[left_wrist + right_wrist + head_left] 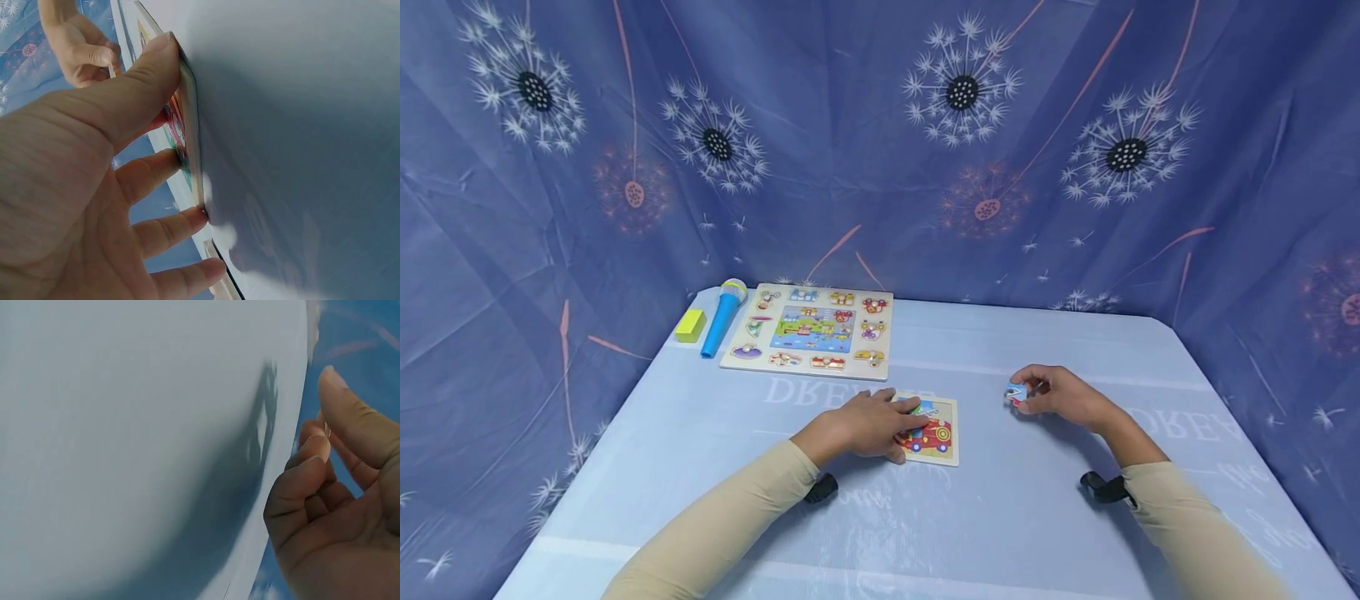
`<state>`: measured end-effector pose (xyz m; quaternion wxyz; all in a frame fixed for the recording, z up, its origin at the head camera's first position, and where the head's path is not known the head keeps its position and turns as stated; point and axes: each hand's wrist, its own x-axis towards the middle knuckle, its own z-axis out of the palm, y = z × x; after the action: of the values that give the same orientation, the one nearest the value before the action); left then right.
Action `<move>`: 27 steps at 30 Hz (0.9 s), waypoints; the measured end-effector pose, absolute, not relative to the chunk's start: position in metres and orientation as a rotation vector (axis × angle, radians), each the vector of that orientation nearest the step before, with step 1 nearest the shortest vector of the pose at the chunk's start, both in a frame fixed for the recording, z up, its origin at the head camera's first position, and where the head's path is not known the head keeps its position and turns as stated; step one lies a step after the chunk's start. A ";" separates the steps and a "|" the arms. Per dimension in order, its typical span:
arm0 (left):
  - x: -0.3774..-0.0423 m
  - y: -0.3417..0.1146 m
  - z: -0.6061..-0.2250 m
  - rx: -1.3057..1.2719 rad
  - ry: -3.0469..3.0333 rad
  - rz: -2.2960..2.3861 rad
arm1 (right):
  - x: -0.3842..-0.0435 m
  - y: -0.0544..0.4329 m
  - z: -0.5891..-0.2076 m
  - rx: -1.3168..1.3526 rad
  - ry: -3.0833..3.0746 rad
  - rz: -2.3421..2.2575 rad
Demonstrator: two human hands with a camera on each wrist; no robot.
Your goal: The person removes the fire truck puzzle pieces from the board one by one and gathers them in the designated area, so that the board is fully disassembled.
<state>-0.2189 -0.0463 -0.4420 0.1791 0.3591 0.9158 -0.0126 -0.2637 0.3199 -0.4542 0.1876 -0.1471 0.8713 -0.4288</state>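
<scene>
A small jigsaw puzzle [936, 440] with a red car picture and a pale wooden border lies on the table. My left hand [868, 425] rests across its left side with fingers spread, covering part of the picture. In the left wrist view, the thumb [159, 62] of that hand lies against the board's edge. To the right, my right hand [1056, 392] pinches a puzzle piece [1016, 393] in blue, white and red, held apart from the board. In the right wrist view the fingers of the right hand [337, 506] mostly hide the piece.
Behind the left hand lies a larger knobbed wooden puzzle board [880, 367]. A blue toy microphone [721, 323] and a yellow block [690, 326] are at its left. A dandelion-print curtain [850, 167] stands around the light blue table [970, 533].
</scene>
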 end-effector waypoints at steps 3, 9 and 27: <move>-0.218 -0.047 -0.442 1.017 2.587 -0.029 | -0.263 0.347 -0.454 -0.366 2.457 -1.227; -0.217 -0.047 -0.440 1.025 2.588 -0.008 | -0.263 0.373 -0.458 -0.366 2.449 -1.235; -0.215 -0.050 -0.438 1.032 2.583 0.037 | -0.270 0.376 -0.469 -0.445 2.458 -1.152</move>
<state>-0.2147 -0.0496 -0.4384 0.1788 0.3651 0.9135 0.0129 -0.2705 0.3763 -0.4690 0.1943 -0.1587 0.8765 -0.4109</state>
